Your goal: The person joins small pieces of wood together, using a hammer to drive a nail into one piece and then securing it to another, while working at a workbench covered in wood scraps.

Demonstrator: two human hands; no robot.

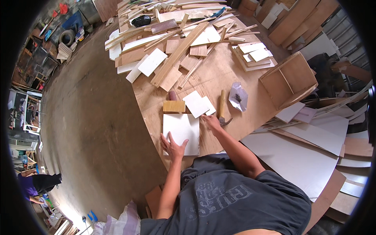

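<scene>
A white square board (181, 133) lies flat near the table's front edge. My left hand (174, 148) rests on its lower left part, fingers spread and empty. My right hand (212, 123) is by the board's upper right corner, its fingers drawn together; what they hold, if anything, is too small to make out. Just beyond are a small white panel (194, 102) and another white piece (210, 105) partly under it. A yellowish wooden block (174, 106) touches the board's far edge. A claw hammer (222, 102) lies right of the panels, its head close to my right hand.
An opened white bag (238, 97) with small dark pieces sits right of the hammer. A wooden drawer-like box (289, 80) stands at the table's right edge. Wood strips (180, 55) pile up at the far end, beside stacked white panels (254, 55). Another person (37, 186) is far left.
</scene>
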